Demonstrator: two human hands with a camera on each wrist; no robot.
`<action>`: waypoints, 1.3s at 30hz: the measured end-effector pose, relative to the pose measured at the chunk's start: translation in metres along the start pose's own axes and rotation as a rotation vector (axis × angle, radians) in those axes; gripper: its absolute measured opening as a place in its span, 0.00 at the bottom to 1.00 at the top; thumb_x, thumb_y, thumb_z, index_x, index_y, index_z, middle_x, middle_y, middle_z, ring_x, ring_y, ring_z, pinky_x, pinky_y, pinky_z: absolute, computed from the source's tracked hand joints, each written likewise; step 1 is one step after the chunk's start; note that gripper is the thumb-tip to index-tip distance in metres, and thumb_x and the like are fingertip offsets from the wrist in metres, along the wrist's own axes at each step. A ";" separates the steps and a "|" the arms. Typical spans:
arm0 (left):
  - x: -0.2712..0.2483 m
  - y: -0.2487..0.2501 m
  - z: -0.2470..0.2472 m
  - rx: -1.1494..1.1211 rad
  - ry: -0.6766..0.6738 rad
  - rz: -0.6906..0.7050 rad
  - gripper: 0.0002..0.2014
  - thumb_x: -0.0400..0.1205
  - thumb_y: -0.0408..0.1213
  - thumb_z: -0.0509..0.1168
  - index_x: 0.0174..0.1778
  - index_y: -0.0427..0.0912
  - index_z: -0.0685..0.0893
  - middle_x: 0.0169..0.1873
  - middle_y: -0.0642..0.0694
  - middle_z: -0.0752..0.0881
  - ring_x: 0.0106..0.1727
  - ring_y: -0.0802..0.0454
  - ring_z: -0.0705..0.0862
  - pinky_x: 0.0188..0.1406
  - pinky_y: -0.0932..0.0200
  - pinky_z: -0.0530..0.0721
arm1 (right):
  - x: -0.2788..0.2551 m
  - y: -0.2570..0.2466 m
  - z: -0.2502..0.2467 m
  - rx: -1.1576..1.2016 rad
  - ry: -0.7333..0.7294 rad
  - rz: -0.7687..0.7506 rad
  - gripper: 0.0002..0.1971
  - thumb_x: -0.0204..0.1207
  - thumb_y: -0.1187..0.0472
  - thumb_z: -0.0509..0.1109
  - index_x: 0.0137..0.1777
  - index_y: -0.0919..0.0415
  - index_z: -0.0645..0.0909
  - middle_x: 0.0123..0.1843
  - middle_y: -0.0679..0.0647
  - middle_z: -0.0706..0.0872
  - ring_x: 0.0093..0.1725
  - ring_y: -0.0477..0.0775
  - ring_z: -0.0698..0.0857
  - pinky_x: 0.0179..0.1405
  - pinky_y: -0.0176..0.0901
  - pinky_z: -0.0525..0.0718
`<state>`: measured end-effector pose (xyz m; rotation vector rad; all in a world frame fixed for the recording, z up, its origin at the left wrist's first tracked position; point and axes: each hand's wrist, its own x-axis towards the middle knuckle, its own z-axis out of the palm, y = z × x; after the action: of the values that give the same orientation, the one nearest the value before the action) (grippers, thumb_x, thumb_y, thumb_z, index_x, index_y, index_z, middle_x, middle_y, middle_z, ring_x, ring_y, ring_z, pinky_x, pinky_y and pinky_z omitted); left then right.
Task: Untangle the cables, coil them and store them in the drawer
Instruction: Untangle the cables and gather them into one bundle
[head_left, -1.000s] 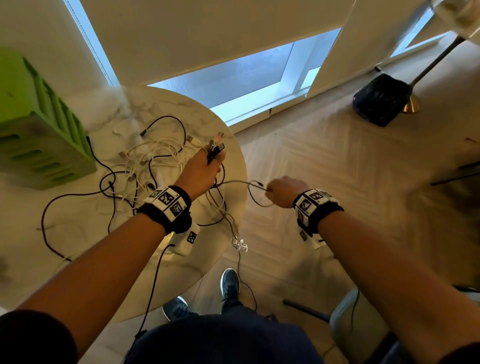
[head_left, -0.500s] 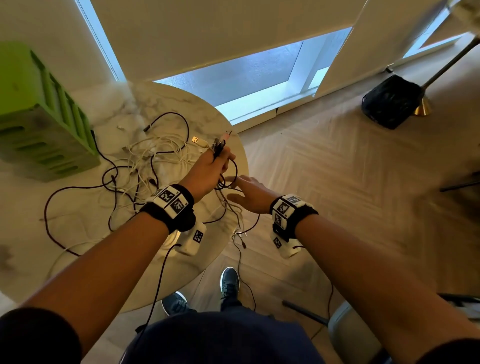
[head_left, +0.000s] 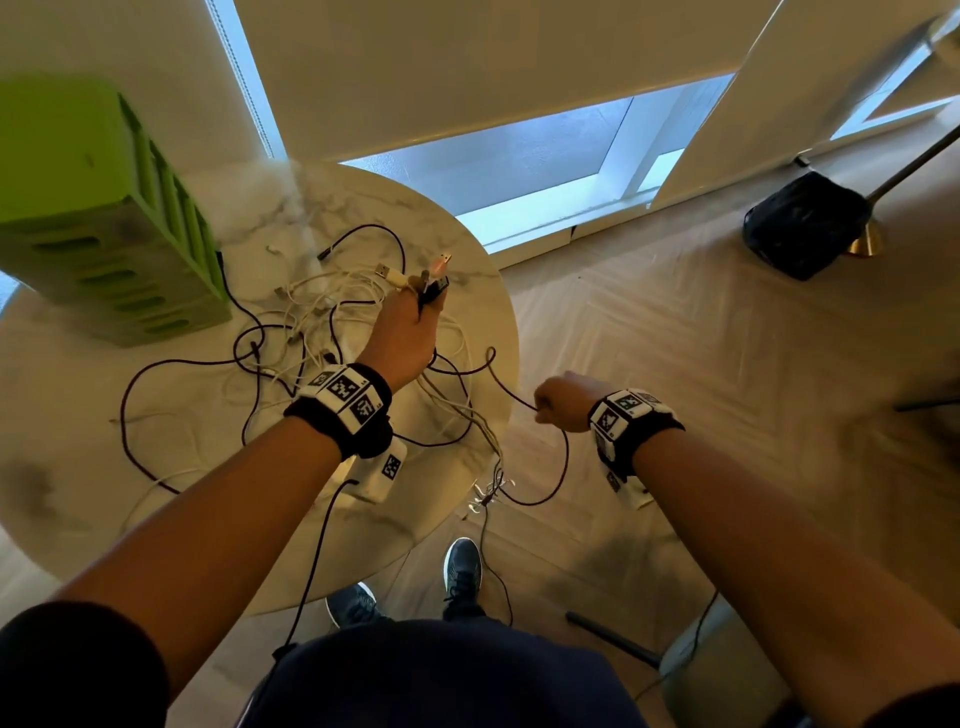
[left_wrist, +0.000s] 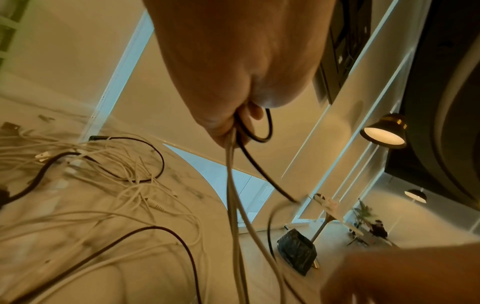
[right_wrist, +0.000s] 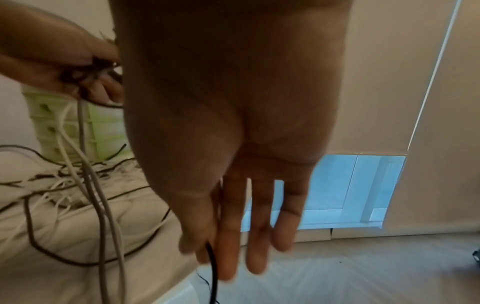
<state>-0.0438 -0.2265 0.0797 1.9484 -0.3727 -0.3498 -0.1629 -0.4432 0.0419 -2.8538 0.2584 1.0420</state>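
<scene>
My left hand (head_left: 402, 332) is clamped on a bundle of plug ends (head_left: 435, 278) above the table (head_left: 78, 467), at about 1 o'clock from the tangle (head_left: 311, 332). White and dark strands hang from that fist. My right hand (head_left: 563, 402) is out past the table edge at 3 o'clock, pinching one dark cable (head_left: 511, 395) between thumb and forefinger; the other fingers (right_wrist: 257, 236) lie straight and loose.

To do this pull well, I judge I should keep the left fist firm on the ends and draw the dark cable sideways slowly, letting it slide through the pinch. If it snags, I should ease off and follow it back to the crossing instead of tugging, or a loop could tighten.

Counts: two hands, one table, one green drawer unit (head_left: 104, 223) at 10 o'clock. I can make out about three plugs above my fist. The cables themselves overlap too much to count; there are several white and at least two dark. No drawer looks open, and none of the cables is coiled yet.
</scene>
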 end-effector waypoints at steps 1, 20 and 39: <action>-0.002 0.004 -0.001 -0.023 -0.023 -0.009 0.16 0.93 0.49 0.56 0.56 0.39 0.80 0.48 0.26 0.84 0.41 0.39 0.79 0.44 0.37 0.81 | 0.000 0.002 0.004 -0.049 -0.062 0.038 0.15 0.84 0.48 0.69 0.62 0.56 0.85 0.63 0.57 0.87 0.58 0.60 0.86 0.60 0.54 0.86; -0.006 0.004 -0.015 -0.333 0.017 -0.150 0.11 0.93 0.43 0.56 0.46 0.47 0.77 0.40 0.47 0.78 0.38 0.53 0.80 0.35 0.61 0.85 | 0.008 -0.040 -0.019 0.209 0.556 -0.444 0.17 0.88 0.46 0.59 0.56 0.51 0.88 0.37 0.46 0.91 0.40 0.51 0.89 0.60 0.53 0.81; -0.014 0.009 0.001 -0.406 -0.125 -0.125 0.11 0.94 0.42 0.54 0.49 0.44 0.75 0.32 0.52 0.70 0.27 0.61 0.67 0.29 0.63 0.68 | -0.005 -0.091 -0.033 0.785 -0.035 -0.457 0.48 0.75 0.44 0.78 0.87 0.57 0.55 0.79 0.59 0.77 0.79 0.56 0.75 0.81 0.53 0.71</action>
<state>-0.0575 -0.2249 0.0885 1.5584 -0.2376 -0.5829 -0.1285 -0.3585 0.0730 -2.0448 -0.0047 0.6858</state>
